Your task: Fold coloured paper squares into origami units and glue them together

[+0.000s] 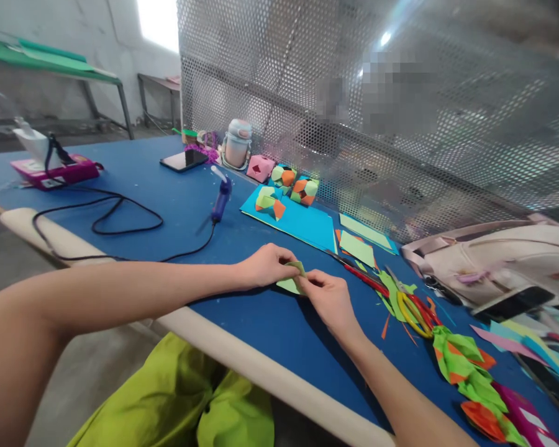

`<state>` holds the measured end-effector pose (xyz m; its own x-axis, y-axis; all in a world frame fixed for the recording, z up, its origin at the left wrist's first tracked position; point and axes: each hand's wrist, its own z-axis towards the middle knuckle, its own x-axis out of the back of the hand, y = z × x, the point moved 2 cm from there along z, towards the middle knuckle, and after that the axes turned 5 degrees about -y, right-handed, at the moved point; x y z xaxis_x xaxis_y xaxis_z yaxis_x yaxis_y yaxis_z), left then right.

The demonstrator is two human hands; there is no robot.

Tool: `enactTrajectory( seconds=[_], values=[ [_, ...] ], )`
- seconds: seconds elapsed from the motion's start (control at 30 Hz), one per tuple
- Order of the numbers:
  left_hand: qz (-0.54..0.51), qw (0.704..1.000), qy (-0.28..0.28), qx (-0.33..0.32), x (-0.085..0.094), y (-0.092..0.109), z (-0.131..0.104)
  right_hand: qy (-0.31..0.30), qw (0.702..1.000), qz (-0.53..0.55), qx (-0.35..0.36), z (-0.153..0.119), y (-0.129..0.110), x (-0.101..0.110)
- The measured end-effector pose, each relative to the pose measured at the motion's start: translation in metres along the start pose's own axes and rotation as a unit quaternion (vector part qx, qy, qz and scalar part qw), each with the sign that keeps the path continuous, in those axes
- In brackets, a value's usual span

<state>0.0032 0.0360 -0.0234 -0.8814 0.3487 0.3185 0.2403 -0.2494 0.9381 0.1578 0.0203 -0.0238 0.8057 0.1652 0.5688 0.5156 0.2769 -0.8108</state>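
Near the front edge of the blue table, my left hand (270, 266) and my right hand (327, 298) meet over a small piece of light green paper (289, 285). The fingers of both hands pinch it, and one part of the paper stands folded up between them. My fingertips hide some of the folds. Just beyond lies a blue sheet stack (302, 222) with a green and orange folded paper piece (270, 202) on it. To the right are light green paper sheets (358, 248) and red-handled scissors (366, 277).
A glue gun (221, 200) stands at left, its black cord trailing across the table (135, 248). Behind are folded paper balls (304, 190), a bottle (237, 146) and a perforated metal screen (279, 81). Yellow-handled scissors (412, 313), paper scraps and a bag (498, 257) crowd the right.
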Motion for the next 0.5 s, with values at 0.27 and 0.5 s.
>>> enactTrajectory(
  seconds=[0.27, 0.5],
  values=[
    [0.027, 0.999, 0.015, -0.014, 0.003, -0.002, -0.003, 0.031, 0.997, 0.002, 0.074, -0.002, -0.012, 0.003],
    [-0.017, 1.000, -0.018, 0.017, 0.003, 0.006, -0.009, 0.067, 0.991, 0.009, 0.112, -0.003, -0.014, 0.000]
  ],
)
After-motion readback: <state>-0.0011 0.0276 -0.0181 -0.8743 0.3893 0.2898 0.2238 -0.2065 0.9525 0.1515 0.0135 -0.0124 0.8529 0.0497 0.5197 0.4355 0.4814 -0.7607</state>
